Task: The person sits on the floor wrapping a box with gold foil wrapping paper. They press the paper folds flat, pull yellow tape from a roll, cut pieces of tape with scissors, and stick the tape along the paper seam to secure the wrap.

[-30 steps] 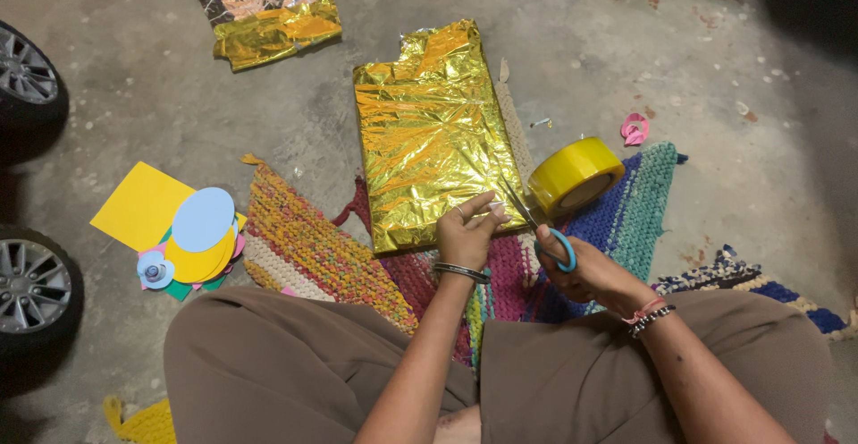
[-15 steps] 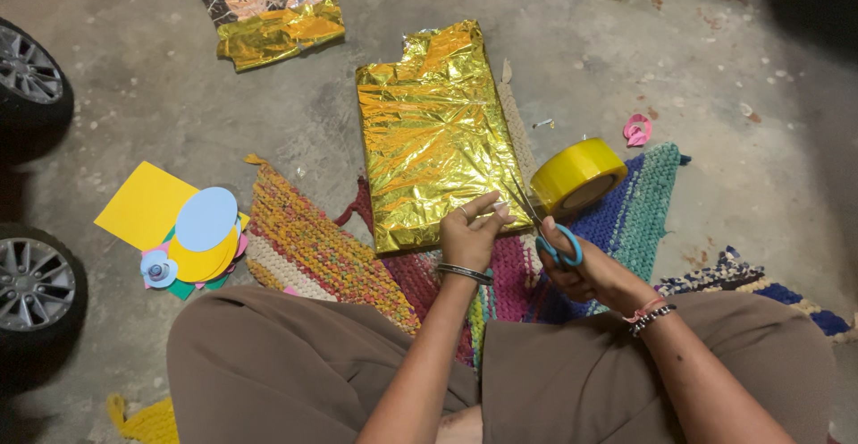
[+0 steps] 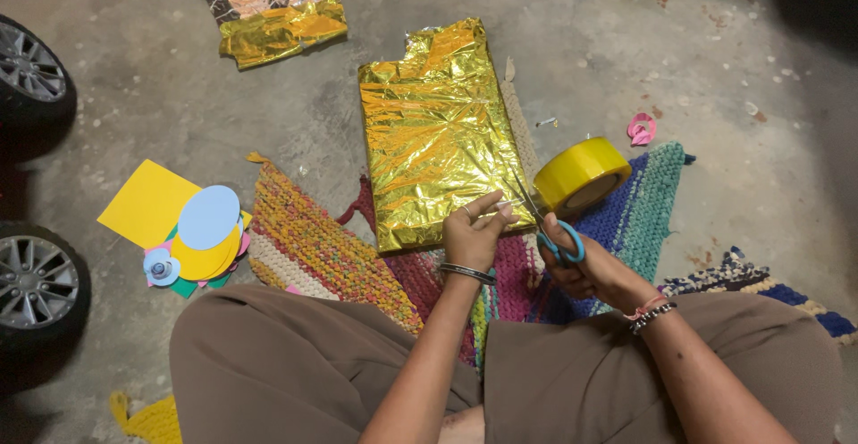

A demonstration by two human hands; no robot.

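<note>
Scissors (image 3: 547, 229), blue-handled, gripped in right hand (image 3: 585, 270) | left hand (image 3: 472, 234) pinches small clear tape piece (image 3: 502, 204) at blades | gold foil-wrapped parcel (image 3: 433, 131) just beyond hands | yellow tape roll (image 3: 581, 174) beside right hand

Dim, dark corners, foil glare
</note>
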